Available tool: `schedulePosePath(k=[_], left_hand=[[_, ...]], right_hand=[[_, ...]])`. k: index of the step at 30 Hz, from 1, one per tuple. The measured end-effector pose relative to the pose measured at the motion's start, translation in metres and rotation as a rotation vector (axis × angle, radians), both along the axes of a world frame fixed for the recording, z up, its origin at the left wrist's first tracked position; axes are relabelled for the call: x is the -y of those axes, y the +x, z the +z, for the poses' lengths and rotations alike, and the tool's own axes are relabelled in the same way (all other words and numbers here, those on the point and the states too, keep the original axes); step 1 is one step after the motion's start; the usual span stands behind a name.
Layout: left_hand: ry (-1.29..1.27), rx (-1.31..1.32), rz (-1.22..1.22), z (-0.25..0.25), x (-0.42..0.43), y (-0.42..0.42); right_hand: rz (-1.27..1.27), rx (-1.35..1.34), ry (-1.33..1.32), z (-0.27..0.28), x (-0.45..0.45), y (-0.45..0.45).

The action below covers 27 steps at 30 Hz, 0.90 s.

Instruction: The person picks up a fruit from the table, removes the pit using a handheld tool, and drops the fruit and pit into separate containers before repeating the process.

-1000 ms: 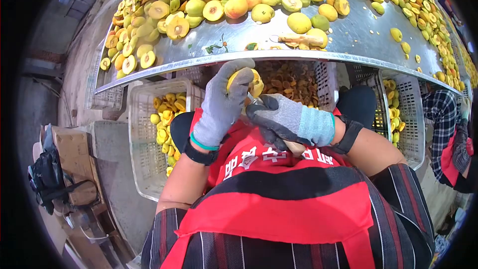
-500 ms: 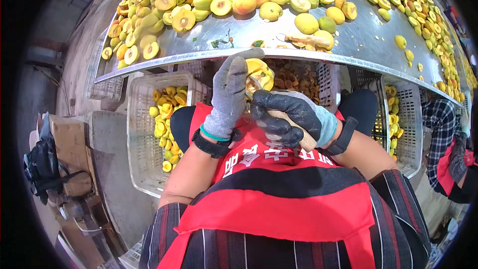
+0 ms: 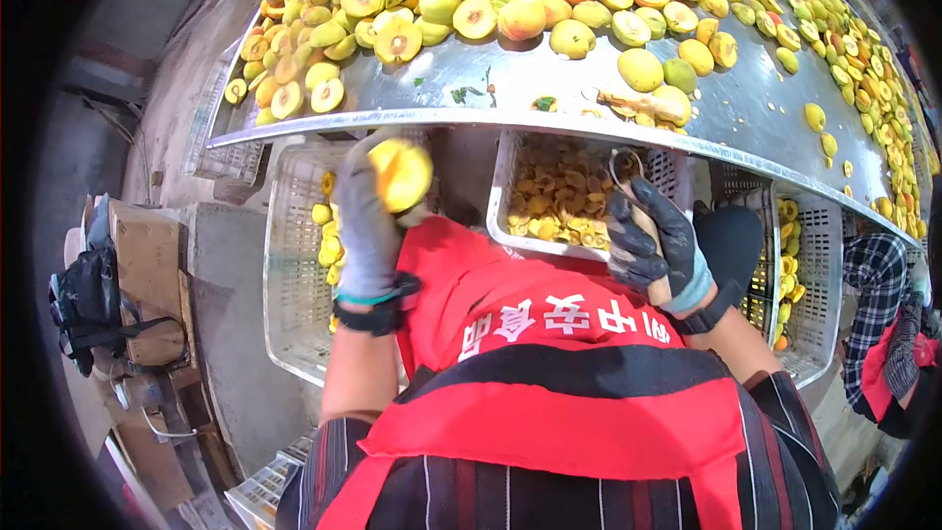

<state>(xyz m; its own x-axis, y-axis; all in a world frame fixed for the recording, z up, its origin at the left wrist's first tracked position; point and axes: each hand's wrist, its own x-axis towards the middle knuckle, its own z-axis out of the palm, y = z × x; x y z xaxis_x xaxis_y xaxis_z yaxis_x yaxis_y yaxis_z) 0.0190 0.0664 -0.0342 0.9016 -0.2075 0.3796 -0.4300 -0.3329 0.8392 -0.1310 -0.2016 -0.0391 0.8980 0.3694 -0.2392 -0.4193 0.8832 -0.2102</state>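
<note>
My left hand (image 3: 365,226), in a grey glove, is closed on a yellow peach half (image 3: 404,177). Its cut side faces up, slightly blurred, above the inner edge of the left crate (image 3: 285,285), which has yellow peach pieces in it. My right hand (image 3: 659,240), in a dark-coated glove, is wrapped round the wooden handle of a pitting tool (image 3: 659,291). The tool's curved metal loop points up, beside the middle crate (image 3: 502,221) of brownish pits and scraps. The two hands are well apart.
Ahead is a metal table (image 3: 392,103) with many halved peaches (image 3: 475,18) and a raised front edge. Another crate (image 3: 814,285) of peach pieces is at the right. A co-worker's plaid sleeve (image 3: 873,270) shows far right. Left stands a cardboard box (image 3: 147,245) with a black bag.
My hands have separated: the left moved left with the peach half, the right moved right with the tool. The middle crate is now more visible, and the view has shifted slightly.
</note>
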Motion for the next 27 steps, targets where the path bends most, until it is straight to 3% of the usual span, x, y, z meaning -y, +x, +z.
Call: schedulePosePath(k=[2, 4, 5, 6, 8, 13, 16, 19, 21, 22, 24, 27], left_hand=[[0.151, -0.200, 0.009, 0.023, -0.045, 0.018], [0.591, -0.045, -0.025, 0.026, -0.079, 0.046], [0.631, -0.006, 0.073, 0.027, -0.084, 0.060], [0.561, -0.216, 0.090, 0.043, -0.068, 0.074], [0.466, -0.149, 0.011, 0.044, -0.042, 0.116], [0.631, -0.016, 0.150, 0.002, 0.032, 0.207], [0.936, -0.227, 0.152, -0.002, 0.062, 0.200], [0.732, -0.296, 0.059, -0.003, 0.059, 0.180], [0.017, -0.598, -0.023, 0.008, 0.064, 0.145], [0.022, -0.602, -0.022, 0.013, 0.064, 0.132], [-0.337, -0.684, -0.284, 0.025, 0.066, 0.104], [-0.512, -0.692, -0.393, 0.049, 0.084, 0.037]], right_hand=[[-0.055, -0.071, -0.048, -0.003, 0.006, -0.011], [-0.074, -0.102, -0.123, -0.005, 0.009, -0.017], [-0.064, -0.115, -0.158, -0.005, 0.010, -0.017], [-0.056, -0.128, -0.193, -0.005, 0.010, -0.016], [-0.070, -0.127, -0.194, -0.003, 0.007, -0.012], [-0.104, -0.081, -0.432, -0.001, 0.002, -0.009], [-0.096, -0.055, -0.557, 0.002, 0.003, -0.010], [-0.057, 0.011, -0.695, 0.004, 0.004, -0.005], [-0.046, 0.003, -0.803, 0.013, -0.001, 0.006], [-0.036, -0.006, -0.914, 0.020, -0.005, 0.012], [0.012, 0.057, -0.996, 0.033, -0.010, 0.027], [0.055, 0.251, -1.064, 0.054, -0.016, 0.047]])
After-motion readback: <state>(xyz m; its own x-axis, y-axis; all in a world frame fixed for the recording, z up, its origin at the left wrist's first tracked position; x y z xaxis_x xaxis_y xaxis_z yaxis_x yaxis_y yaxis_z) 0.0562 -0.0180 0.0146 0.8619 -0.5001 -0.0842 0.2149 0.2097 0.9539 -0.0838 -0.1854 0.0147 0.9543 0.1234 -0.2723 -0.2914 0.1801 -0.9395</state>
